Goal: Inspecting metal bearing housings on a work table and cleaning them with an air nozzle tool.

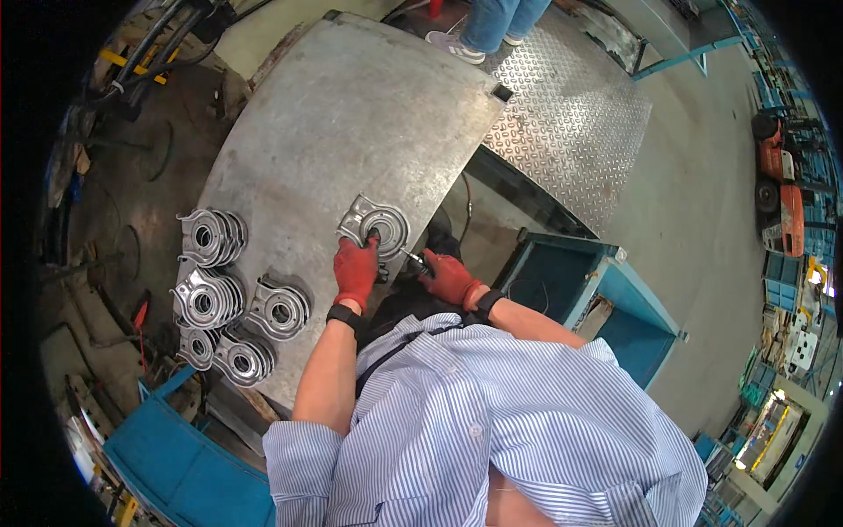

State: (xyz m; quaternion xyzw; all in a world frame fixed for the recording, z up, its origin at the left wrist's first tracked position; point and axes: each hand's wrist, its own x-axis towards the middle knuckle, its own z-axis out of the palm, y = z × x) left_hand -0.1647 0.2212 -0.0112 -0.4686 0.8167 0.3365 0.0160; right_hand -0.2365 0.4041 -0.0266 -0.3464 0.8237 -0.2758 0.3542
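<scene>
Red gloves with black on the fingers cover both hands of the person at a grey metal desk (342,114). The left hand (356,270) grasps the near edge of a metal ring bracket (394,226), its fingers closed over the rim. This bracket lies near the desk's right edge, its flanged end toward the upper left. The right hand (450,279) has its fingers clenched around a slim tool (414,258), whose bright tip points at the bracket's lower right rim; whether the two touch cannot be told.

Further left on the desk, similar brackets stand in overlapping stacks: an upper stack (225,235), a middle stack (223,299) and others below, with a separate pile (293,318) to their right. Beyond the desk, a tread-plate platform (575,114) bears another person's shoe (461,48). A blue metal cabinet (634,307) stands at right.
</scene>
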